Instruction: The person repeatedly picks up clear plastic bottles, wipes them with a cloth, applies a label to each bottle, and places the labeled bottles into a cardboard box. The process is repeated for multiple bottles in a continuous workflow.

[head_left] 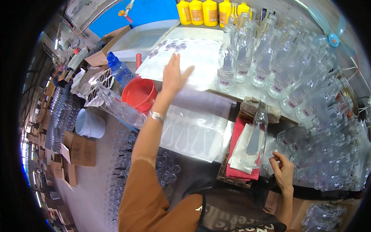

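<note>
The left hand (174,75) lies open, fingers spread, flat on the label sheet (181,58) toward the desk's (239,92) far edge; the sheet looks thin, light and floppy, best lifted by an edge. The right hand (283,170) is loosely curled and empty near the front edge, beside the clear glass bottle (257,135) lying on a white cloth (241,149): rigid, slippery, breakable, safest gripped round its body.
</note>
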A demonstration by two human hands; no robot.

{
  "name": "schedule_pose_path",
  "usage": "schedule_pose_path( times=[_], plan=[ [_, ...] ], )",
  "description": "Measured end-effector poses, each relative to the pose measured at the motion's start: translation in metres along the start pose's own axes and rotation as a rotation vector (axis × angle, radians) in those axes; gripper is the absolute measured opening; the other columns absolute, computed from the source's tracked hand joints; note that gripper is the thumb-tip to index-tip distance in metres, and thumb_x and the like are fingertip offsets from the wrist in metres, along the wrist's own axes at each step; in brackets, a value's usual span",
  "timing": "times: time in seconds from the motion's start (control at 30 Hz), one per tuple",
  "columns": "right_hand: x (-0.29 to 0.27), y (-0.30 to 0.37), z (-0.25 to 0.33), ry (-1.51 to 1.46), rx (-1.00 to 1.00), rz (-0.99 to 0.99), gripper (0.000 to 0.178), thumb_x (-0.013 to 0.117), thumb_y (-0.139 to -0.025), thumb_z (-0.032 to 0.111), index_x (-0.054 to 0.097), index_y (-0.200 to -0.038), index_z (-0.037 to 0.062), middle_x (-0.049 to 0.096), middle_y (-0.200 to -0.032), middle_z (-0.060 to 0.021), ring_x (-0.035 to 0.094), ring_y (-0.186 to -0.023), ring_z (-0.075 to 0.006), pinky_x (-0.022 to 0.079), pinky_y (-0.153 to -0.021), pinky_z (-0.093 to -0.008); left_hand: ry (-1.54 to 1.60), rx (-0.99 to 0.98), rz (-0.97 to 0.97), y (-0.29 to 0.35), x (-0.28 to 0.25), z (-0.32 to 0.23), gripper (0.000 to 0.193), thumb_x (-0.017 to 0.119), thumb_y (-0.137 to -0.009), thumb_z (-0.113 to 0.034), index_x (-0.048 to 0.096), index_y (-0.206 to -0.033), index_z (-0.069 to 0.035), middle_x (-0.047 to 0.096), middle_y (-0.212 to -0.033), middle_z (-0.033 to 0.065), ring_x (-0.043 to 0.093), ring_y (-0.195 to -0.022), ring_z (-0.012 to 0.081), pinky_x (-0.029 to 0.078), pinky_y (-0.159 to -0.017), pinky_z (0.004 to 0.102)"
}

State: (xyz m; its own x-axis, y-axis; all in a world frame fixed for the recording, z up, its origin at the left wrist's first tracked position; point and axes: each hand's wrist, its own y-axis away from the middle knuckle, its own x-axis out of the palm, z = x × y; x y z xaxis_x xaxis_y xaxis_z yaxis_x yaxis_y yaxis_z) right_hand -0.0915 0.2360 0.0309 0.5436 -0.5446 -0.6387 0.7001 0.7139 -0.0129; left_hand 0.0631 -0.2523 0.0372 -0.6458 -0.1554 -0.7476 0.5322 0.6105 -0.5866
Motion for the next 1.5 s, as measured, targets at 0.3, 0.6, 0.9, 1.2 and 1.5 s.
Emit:
schedule_pose_path(
  times=[0.3, 0.6, 0.9, 1.2, 1.5],
  plan=[
    [0.011, -0.009, -0.003, 0.066, -0.008, -0.063, 0.028, 0.07, -0.087, 0.01, 0.069, -0.112, -0.0029, 0.072, -0.084, -0.0116, 0.049, -0.049, -0.0104, 0.04, -0.05, -0.0283, -0.207, -0.214, 0.45, -0.089, 0.035, 0.025, 0.076, 0.054, -0.094, -0.059, 0.051, -0.141, 0.001, 0.056, -0.141, 0.0222, 0.047, -0.135, 0.0375, 0.028, -0.113, 0.0622],
    [0.01, -0.009, -0.006, 0.098, -0.03, -0.067, 0.026, 0.071, -0.086, 0.01, 0.071, -0.11, -0.0024, 0.072, -0.082, -0.0121, 0.05, -0.049, -0.0118, 0.04, -0.05, -0.0295, -0.375, -0.187, 0.35, 0.01, -0.041, 0.002, 0.067, 0.059, -0.093, -0.048, 0.053, -0.137, 0.001, 0.062, -0.13, 0.0203, 0.051, -0.129, 0.0361, 0.026, -0.114, 0.0611],
    [0.004, 0.002, -0.005, 0.038, -0.11, -0.113, 0.025, 0.07, -0.09, 0.01, 0.07, -0.111, -0.0016, 0.07, -0.08, -0.0069, 0.047, -0.053, -0.0074, 0.037, -0.051, -0.026, -0.066, 0.136, 0.201, 0.034, -0.031, -0.023, 0.053, 0.068, -0.089, -0.027, 0.057, -0.13, 0.004, 0.065, -0.117, 0.0262, 0.063, -0.108, 0.0401, 0.05, -0.093, 0.044],
    [0.0, 0.007, 0.0, 0.014, -0.156, -0.072, 0.028, 0.069, -0.089, 0.007, 0.069, -0.116, -0.0012, 0.073, -0.085, -0.0057, 0.045, -0.053, -0.0046, 0.037, -0.051, -0.0235, -0.028, 0.219, -0.041, 0.057, -0.026, 0.026, 0.03, 0.07, -0.086, -0.01, 0.068, -0.116, -0.005, 0.069, -0.123, 0.0119, 0.062, -0.118, 0.0301, 0.046, -0.102, 0.0399],
    [0.034, 0.019, 0.026, 0.096, -0.317, 0.008, 0.073, 0.08, -0.077, 0.017, 0.049, -0.141, 0.0007, 0.063, -0.111, -0.0184, 0.067, -0.086, -0.037, 0.054, -0.071, -0.0439, 0.796, -0.391, 0.193, 0.084, -0.056, -0.023, 0.028, 0.065, -0.099, -0.017, 0.072, -0.118, 0.002, 0.074, -0.107, 0.006, 0.065, -0.096, 0.0097, 0.05, -0.085, 0.0247]
  ],
)
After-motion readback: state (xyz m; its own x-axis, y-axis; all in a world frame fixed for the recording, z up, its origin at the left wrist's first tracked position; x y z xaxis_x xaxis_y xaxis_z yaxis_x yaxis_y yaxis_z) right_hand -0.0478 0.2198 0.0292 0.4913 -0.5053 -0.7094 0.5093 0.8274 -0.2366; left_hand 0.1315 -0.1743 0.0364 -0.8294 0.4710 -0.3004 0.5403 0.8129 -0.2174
